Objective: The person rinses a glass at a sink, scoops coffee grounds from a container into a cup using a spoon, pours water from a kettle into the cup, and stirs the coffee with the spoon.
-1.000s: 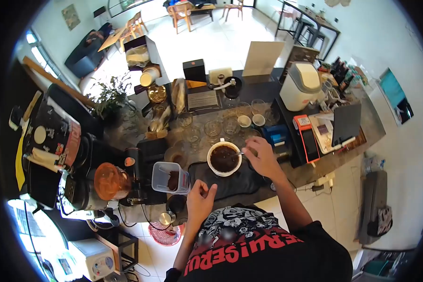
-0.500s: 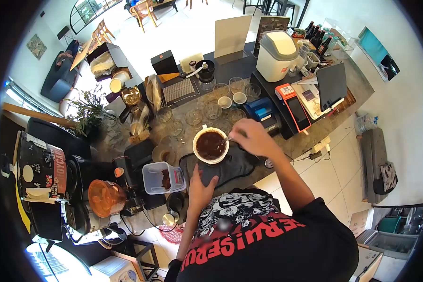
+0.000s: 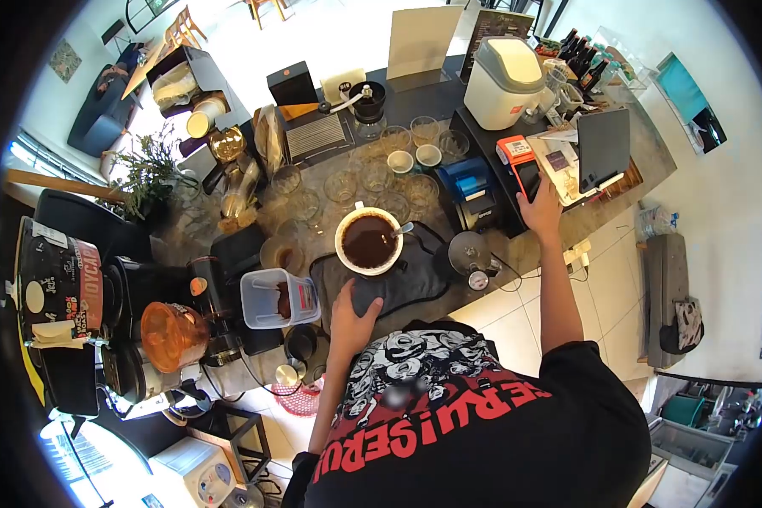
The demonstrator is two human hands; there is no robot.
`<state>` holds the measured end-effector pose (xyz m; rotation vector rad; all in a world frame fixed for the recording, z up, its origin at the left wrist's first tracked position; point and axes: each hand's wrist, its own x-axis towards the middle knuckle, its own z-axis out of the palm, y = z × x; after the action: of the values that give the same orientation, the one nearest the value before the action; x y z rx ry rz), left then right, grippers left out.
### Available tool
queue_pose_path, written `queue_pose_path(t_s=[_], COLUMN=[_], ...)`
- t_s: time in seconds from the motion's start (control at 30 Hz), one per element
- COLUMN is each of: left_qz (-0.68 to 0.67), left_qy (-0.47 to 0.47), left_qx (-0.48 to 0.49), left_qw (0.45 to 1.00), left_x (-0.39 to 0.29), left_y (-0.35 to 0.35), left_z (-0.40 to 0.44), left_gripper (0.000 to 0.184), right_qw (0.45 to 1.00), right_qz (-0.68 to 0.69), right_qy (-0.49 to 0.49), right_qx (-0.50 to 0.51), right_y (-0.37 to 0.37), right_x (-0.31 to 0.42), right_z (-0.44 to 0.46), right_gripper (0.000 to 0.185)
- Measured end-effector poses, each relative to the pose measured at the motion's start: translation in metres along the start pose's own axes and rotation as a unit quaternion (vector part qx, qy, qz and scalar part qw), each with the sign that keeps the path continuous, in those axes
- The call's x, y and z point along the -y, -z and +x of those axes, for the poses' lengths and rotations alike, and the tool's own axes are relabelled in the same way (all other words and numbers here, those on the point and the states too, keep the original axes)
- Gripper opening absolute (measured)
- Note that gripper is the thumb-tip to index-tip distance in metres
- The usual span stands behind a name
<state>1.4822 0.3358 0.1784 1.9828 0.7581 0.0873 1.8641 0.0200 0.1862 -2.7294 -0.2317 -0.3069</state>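
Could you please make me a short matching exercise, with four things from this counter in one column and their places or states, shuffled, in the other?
Column one
1. White mug
2. Spoon
3. Clear tub
4. Right hand

Column two
A. At the lower part of the orange-edged device
B. Has brown grounds inside
C. Leaning with its handle past a rim
D. Holds a dark liquid

Right pairs: 1-D, 2-C, 3-B, 4-A
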Motion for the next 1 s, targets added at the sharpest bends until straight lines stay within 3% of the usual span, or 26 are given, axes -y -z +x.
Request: queue_pose_path(t_s=[0.27, 1.0], left_qz=[-0.018, -0.075], left_qy=[0.017, 0.025], left_qx=[-0.021, -0.007], left_qw=[0.999, 0.997], left_x=[0.010, 0.016], left_y=[-0.007, 0.009], left_z=[-0.005, 0.001], left_gripper=[0.080, 0.083], right_qw=[0.999, 0.995], right_qz=[0.031, 0.058], right_qy=[-0.041, -0.087], right_qx=[0.002, 0.004], right_y=[-0.001, -0.012], right_x=[-0.002, -0.007], right_z=[0.006, 0.014], right_gripper=[0.095, 0.099])
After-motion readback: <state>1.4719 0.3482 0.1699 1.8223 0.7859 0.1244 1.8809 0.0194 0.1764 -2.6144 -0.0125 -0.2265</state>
